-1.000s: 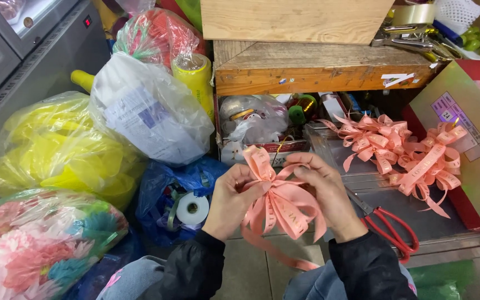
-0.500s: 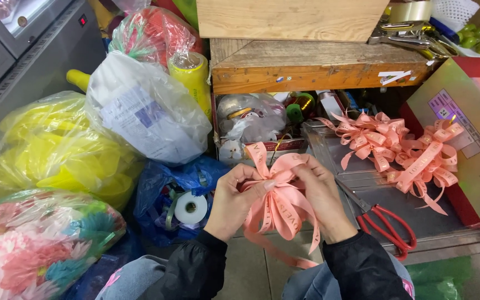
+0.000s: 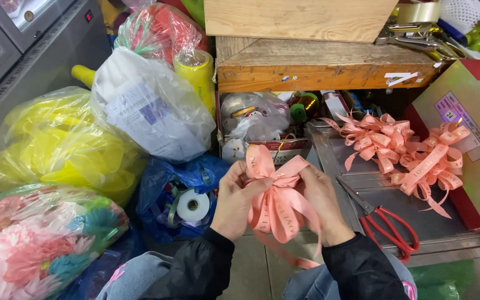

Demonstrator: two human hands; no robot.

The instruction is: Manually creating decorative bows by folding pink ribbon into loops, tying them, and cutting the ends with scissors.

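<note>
A pink ribbon bow (image 3: 276, 203) with several loops is held in front of me, low in the head view. My left hand (image 3: 234, 201) grips its left side, thumb pressed at the knot. On the right side my right hand (image 3: 322, 203) pinches the loops, and a tail of ribbon hangs down between my black sleeves. Two finished pink bows (image 3: 404, 150) lie on a metal tray (image 3: 445, 225) to the right. Red-handled scissors (image 3: 387, 225) rest on that tray just beside my right wrist.
Plastic bags of yellow (image 3: 56, 150), red (image 3: 159, 30) and mixed-colour flowers (image 3: 40, 239) crowd the left. A white tape roll (image 3: 193, 205) sits in a blue bag. A wooden shelf (image 3: 318, 66) holds tools above; a cardboard box (image 3: 473, 128) stands at right.
Both hands have closed in on the bow's middle and gathered the loops tighter. The bow's top loops now stand more upright.
</note>
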